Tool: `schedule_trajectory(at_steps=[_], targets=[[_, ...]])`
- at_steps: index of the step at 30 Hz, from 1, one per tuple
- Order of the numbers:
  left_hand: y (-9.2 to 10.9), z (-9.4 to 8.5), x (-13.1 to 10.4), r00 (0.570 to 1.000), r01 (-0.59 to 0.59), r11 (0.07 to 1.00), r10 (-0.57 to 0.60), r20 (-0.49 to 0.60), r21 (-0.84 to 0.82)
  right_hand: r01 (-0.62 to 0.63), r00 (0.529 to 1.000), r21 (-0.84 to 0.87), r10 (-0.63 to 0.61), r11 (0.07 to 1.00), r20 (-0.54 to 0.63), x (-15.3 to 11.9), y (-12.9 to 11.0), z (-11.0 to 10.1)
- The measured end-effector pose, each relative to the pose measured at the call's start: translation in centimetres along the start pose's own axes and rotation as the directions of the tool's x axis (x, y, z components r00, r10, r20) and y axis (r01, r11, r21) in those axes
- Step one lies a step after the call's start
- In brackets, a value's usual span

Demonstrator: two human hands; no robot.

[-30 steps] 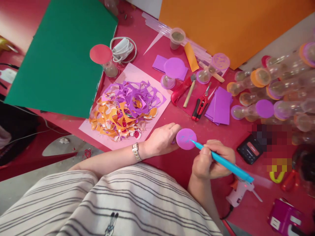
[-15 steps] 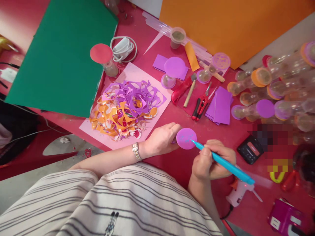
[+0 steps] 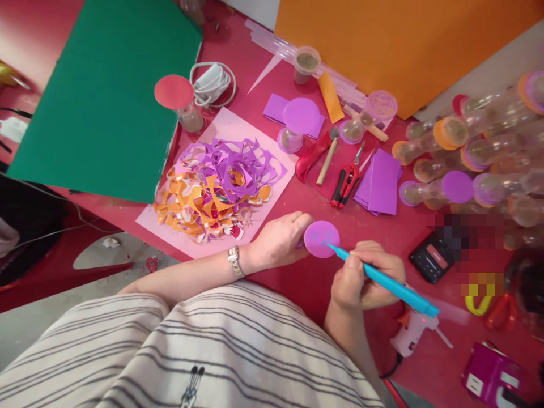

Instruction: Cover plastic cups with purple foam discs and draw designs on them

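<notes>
My left hand [image 3: 280, 241], with a watch on its wrist, has its fingers closed round something just under a round purple disc [image 3: 318, 233]; the part it grips is mostly hidden. Small blue marks show on the disc's face. In my right hand [image 3: 368, 275] is a bright blue pen [image 3: 395, 288], its tip at the lower right part of the disc. Left of the disc, a pile of purple and orange paper scraps [image 3: 225, 187] lies on a pink sheet [image 3: 278, 195].
Purple cards [image 3: 382, 184], red-handled pliers [image 3: 347, 178] and a red stapler-like tool [image 3: 312, 158] lie beyond my hands. Bottle-like pieces [image 3: 480, 153] crowd the right. A glue gun [image 3: 414, 331] sits beside my right forearm. Large green [image 3: 106, 96] and orange [image 3: 382, 45] sheets lie behind.
The pen tip has moved slightly left and down across the disc, and my right hand has shifted a little left with it. My left hand keeps its hold.
</notes>
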State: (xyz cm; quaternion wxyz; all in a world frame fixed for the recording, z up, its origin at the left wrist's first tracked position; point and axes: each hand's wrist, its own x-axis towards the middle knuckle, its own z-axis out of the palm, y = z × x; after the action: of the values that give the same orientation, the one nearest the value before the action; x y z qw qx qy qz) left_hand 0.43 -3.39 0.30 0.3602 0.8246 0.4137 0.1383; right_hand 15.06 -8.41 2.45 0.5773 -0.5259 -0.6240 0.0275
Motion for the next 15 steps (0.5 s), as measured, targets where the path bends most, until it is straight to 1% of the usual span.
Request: schedule_trajectory(at_steps=[8,13,15], targets=[[0.14,-0.20,0.02,1.000,0.008,1.000,-0.008,0.006,-0.004,-0.002,0.999,0.000,0.002,1.000,-0.036,-0.04,0.07,-0.02],[0.10,-0.09,-0.02,1.000,0.004,1.000,-0.004,0.006,0.005,0.002,0.999,0.018,-0.001,1.000,-0.047,0.03,-0.12,0.12],[0.07,0.00,-0.05,1.000,0.004,1.000,-0.004,-0.003,0.004,0.012,0.999,0.015,-0.011,1.000,-0.035,0.12,-0.30,0.25]])
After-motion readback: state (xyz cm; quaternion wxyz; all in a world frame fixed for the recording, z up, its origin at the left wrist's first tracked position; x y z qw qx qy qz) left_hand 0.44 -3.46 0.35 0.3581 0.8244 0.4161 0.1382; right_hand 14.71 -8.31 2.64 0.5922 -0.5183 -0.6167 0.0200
